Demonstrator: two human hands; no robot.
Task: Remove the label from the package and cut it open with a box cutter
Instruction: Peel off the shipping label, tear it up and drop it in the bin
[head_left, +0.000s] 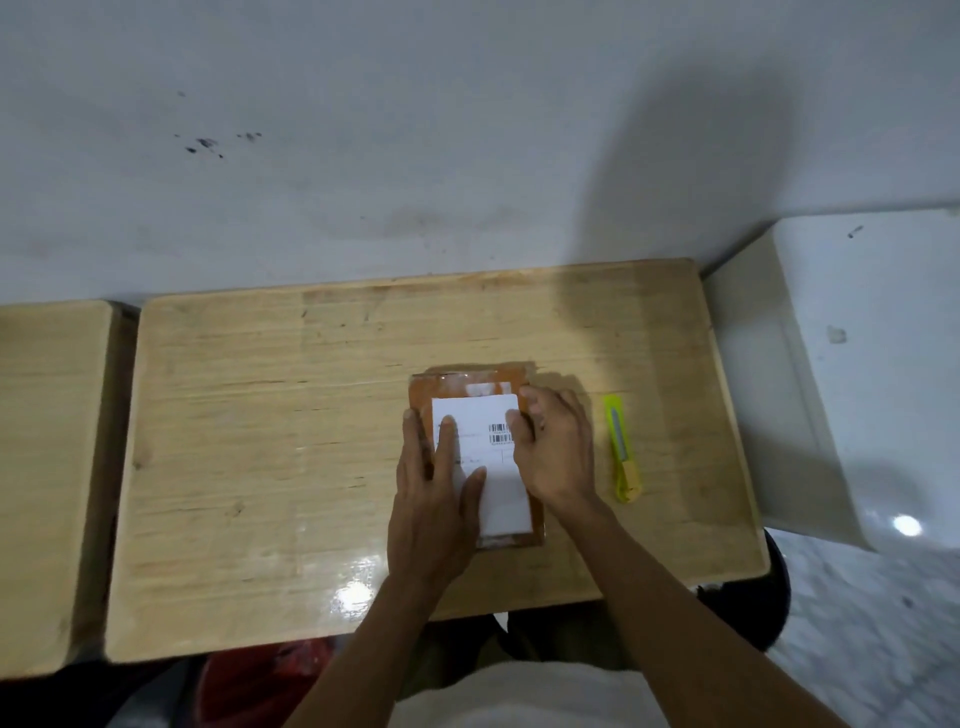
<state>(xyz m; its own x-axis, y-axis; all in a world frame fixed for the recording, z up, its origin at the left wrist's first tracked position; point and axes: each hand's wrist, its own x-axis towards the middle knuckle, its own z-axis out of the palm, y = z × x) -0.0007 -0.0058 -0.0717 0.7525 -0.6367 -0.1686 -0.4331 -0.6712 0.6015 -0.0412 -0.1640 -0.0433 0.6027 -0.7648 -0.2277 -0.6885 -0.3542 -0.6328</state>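
Fingers (445, 441) flat on package (467, 382) label (480, 415)

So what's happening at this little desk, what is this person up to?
A person is working on a brown package lying flat on a wooden table. The left hand presses on the package and its white label, while the right hand works at the label's right edge, seemingly starting to peel it. The label looks largely stuck down. A yellow box cutter lies untouched just right of the package, so no cutting has begun.
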